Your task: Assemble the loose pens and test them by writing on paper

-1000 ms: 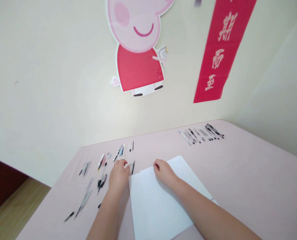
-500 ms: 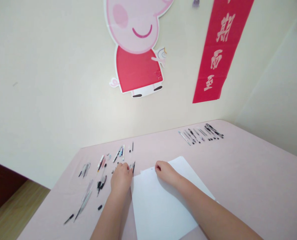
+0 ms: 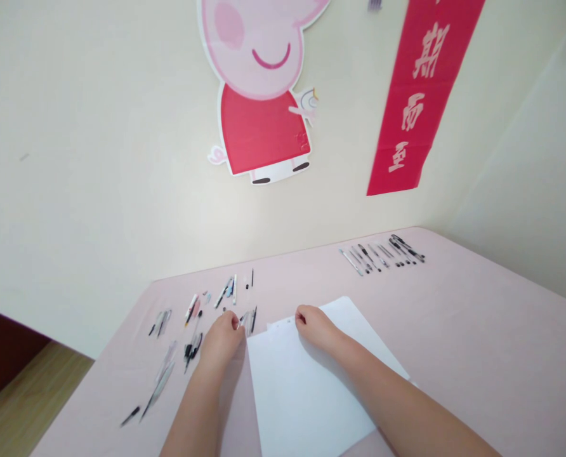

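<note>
My left hand is over the table at the paper's left, thumb and fingers pinched together. Something thin and pale may be at its fingertips, too small to make out. Right beside those fingertips lie clear and black pen parts. My right hand is curled closed on the far edge of the white paper; what its fingers hold, if anything, is hidden. Tiny dark marks or bits show along the paper's far edge between the hands.
More pen parts are scattered at left, including black caps and grips, clear barrels and white pens. A row of pens lies at the far right of the pink table, which meets the wall.
My left hand has shifted left, away from the paper, uncovering more of the pen parts beside it. A black cap near that forearm is now hidden. My right hand has stayed put.
</note>
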`<action>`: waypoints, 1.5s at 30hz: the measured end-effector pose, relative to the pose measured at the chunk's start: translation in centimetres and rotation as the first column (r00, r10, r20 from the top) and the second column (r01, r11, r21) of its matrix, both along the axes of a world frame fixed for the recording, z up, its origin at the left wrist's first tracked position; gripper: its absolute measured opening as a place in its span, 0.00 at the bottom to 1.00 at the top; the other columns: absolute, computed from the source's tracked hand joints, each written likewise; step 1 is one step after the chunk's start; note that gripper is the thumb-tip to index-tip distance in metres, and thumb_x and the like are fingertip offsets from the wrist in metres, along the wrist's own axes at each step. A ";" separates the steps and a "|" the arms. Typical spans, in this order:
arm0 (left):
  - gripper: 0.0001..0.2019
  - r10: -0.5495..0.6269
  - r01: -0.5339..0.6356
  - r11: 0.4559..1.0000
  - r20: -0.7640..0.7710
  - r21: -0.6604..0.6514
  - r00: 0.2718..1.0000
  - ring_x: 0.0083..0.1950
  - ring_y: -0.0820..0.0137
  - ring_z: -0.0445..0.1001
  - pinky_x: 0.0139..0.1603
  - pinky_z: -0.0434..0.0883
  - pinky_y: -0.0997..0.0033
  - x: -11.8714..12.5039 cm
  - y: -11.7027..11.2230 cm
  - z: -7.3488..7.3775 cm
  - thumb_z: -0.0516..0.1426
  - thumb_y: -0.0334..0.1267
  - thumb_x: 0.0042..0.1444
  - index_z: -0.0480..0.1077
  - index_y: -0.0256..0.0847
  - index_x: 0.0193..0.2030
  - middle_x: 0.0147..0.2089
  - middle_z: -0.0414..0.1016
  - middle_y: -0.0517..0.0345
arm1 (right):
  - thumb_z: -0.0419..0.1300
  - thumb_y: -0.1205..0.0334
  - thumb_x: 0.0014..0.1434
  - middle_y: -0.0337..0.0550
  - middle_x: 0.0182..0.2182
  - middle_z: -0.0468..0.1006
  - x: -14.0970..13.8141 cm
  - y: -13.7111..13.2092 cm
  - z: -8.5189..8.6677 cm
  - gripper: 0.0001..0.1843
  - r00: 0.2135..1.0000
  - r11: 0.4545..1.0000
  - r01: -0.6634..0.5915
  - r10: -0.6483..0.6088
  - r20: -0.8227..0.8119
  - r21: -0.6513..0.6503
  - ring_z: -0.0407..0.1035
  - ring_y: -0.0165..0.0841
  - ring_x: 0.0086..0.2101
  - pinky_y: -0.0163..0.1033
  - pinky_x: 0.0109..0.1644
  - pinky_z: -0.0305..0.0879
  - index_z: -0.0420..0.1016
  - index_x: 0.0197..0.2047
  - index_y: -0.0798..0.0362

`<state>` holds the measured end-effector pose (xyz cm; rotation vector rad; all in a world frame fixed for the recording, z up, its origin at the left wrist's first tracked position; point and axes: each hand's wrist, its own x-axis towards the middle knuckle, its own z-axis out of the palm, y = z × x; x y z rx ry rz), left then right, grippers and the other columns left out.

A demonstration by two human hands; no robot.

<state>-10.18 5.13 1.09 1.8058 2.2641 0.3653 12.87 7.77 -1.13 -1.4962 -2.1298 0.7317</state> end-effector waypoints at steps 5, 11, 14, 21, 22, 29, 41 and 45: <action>0.02 -0.014 0.014 1.000 -0.018 0.011 1.000 0.34 0.64 0.69 0.31 0.58 0.71 0.2 0.1 -0.1 0.50 0.33 0.44 0.62 0.41 0.27 0.30 0.71 0.53 | 0.50 0.73 0.49 0.42 0.25 0.73 0.0 0.0 0.0 0.09 1.000 1.000 0.008 -0.009 -0.015 -0.014 0.63 0.29 0.27 0.32 0.31 0.53 0.70 0.26 0.56; 0.05 0.022 -0.031 0.996 0.109 0.084 0.994 0.33 0.65 0.70 0.32 0.61 0.71 0.2 0.4 0.2 0.50 0.32 0.44 0.66 0.41 0.29 0.28 0.72 0.55 | 0.50 0.73 0.49 0.42 0.25 0.73 0.1 0.1 -0.2 0.09 1.000 1.000 0.008 -0.009 -0.026 -0.019 0.63 0.29 0.27 0.32 0.31 0.53 0.70 0.26 0.55; 0.05 0.005 -0.028 0.992 0.186 0.125 0.982 0.32 0.67 0.70 0.33 0.62 0.72 -0.2 0.6 0.2 0.51 0.33 0.44 0.67 0.40 0.28 0.27 0.71 0.56 | 0.50 0.73 0.49 0.42 0.25 0.73 0.1 0.2 -0.4 0.09 0.999 1.000 0.004 -0.004 -0.036 -0.016 0.63 0.29 0.27 0.31 0.30 0.53 0.70 0.26 0.55; 0.04 0.023 -0.076 0.985 0.318 0.156 0.948 0.27 0.68 0.68 0.28 0.61 0.72 -1.2 0.6 0.3 0.50 0.37 0.46 0.63 0.41 0.25 0.22 0.67 0.61 | 0.50 0.73 0.49 0.41 0.24 0.72 0.1 0.1 -0.3 0.09 0.999 1.000 0.003 -0.004 -0.045 -0.009 0.62 0.28 0.26 0.31 0.30 0.52 0.70 0.26 0.56; 0.04 0.028 -0.085 0.985 0.351 0.149 0.936 0.27 0.68 0.68 0.27 0.61 0.72 -1.2 0.6 0.2 0.50 0.37 0.47 0.62 0.41 0.25 0.22 0.67 0.61 | 0.50 0.73 0.49 0.41 0.24 0.72 0.1 0.1 -0.3 0.09 0.999 1.000 0.003 -0.003 -0.045 -0.012 0.62 0.28 0.26 0.31 0.30 0.52 0.70 0.26 0.56; 0.04 0.035 -0.102 0.990 0.538 0.095 0.842 0.26 0.70 0.68 0.26 0.65 0.73 -1.4 0.8 -0.4 0.51 0.38 0.47 0.62 0.41 0.26 0.24 0.70 0.59 | 0.50 0.73 0.49 0.41 0.25 0.72 0.0 0.0 -0.3 0.09 0.999 1.000 -0.020 0.020 -0.036 -0.012 0.62 0.28 0.27 0.31 0.30 0.52 0.70 0.27 0.55; 0.08 -0.036 -0.095 0.983 0.676 0.155 0.736 0.30 0.70 0.71 0.35 0.66 0.69 -0.9 0.6 0.1 0.51 0.43 0.47 0.59 0.41 0.28 0.26 0.70 0.60 | 0.52 0.71 0.52 0.43 0.35 0.71 -0.7 -2.0 2.2 0.11 0.972 0.964 -0.226 0.232 -0.029 0.139 0.65 0.30 0.33 0.32 0.38 0.56 0.72 0.37 0.54; 0.03 0.033 -0.123 0.989 0.681 0.084 0.732 0.27 0.71 0.70 0.32 0.66 0.71 -0.5 0.6 0.2 0.49 0.37 0.49 0.57 0.42 0.29 0.24 0.66 0.63 | 0.56 0.66 0.52 0.45 0.41 0.69 -2.0 -2.9 2.7 0.15 0.945 0.936 -0.328 0.325 0.041 0.128 0.66 0.33 0.39 0.34 0.41 0.57 0.71 0.45 0.51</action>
